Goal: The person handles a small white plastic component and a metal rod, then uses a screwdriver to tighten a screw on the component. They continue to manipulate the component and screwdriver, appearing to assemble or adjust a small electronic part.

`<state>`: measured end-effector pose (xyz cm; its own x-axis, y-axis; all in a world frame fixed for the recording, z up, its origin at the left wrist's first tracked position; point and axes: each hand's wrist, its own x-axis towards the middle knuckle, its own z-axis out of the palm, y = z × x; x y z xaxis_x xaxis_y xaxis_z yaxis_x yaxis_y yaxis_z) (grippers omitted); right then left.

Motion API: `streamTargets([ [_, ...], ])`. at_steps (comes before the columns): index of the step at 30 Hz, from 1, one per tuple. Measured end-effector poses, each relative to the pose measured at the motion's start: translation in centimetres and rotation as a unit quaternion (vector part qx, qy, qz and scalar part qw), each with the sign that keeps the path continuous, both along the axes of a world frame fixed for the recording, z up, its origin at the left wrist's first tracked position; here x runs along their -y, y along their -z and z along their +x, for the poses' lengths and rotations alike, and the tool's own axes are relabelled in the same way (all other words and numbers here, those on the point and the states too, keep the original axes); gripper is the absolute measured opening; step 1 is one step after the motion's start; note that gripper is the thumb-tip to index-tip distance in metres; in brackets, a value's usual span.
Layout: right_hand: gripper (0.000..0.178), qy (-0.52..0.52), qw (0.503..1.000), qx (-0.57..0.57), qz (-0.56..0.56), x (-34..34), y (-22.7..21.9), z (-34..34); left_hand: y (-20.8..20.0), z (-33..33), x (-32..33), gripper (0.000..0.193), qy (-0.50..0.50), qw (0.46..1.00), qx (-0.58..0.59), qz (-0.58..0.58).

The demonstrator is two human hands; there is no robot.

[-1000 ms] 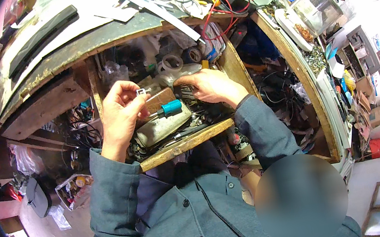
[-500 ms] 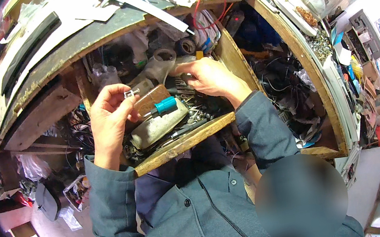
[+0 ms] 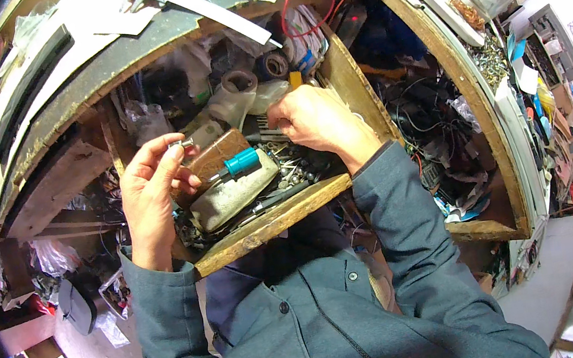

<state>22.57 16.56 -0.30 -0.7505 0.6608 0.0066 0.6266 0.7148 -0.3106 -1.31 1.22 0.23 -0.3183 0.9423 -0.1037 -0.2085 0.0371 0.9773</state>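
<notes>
My left hand, at the drawer's left side, pinches a small shiny metal fitting between thumb and forefinger. Its lower fingers curl beside the shaft of a screwdriver with a teal handle; I cannot tell whether they touch it. The screwdriver lies across a brown block and a worn, pale oblong case. My right hand is over the drawer's right part, fingers curled down near a row of thin metal prongs. Whatever its fingertips hold, if anything, is hidden.
The open wooden drawer also holds a greyish pipe elbow, a dark tape roll and loose small hardware. Red wires hang over its back edge. Another cluttered compartment lies right. A cluttered bench runs behind.
My left hand still pinches the fitting, now turned so a pin-like part shows. My right hand's fingers have drawn in from a stretched reach and curled downward. The view has shifted slightly.
</notes>
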Motion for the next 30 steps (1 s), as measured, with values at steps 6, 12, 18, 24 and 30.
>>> streamTargets([
  [6, 0.022, -0.069, 0.997, 0.015, -0.039, 0.6, 0.2, 0.2, -0.1, 0.0, -0.1, 0.022, 0.004, 1.000, -0.020, -0.001],
  [12, 0.018, -0.010, 0.991, 0.130, -0.014, 1.0, -0.3, 0.0, -0.2, 0.0, 0.0, 0.022, 0.009, 0.999, -0.036, -0.005],
  [18, 0.010, 0.027, 0.990, 0.131, 0.033, 0.9, 0.0, 0.5, -0.3, 0.1, 0.1, 0.022, 0.009, 1.000, -0.027, -0.009],
  [24, 0.014, 0.029, 0.995, 0.100, 0.004, 0.3, 0.3, 1.0, -0.3, 0.1, 0.0, 0.021, 0.009, 1.000, -0.027, -0.002],
  [30, 0.021, 0.005, 0.996, 0.089, -0.028, 0.5, -0.1, 0.5, -0.3, 0.1, 0.0, 0.019, 0.009, 1.000, -0.006, -0.010],
])
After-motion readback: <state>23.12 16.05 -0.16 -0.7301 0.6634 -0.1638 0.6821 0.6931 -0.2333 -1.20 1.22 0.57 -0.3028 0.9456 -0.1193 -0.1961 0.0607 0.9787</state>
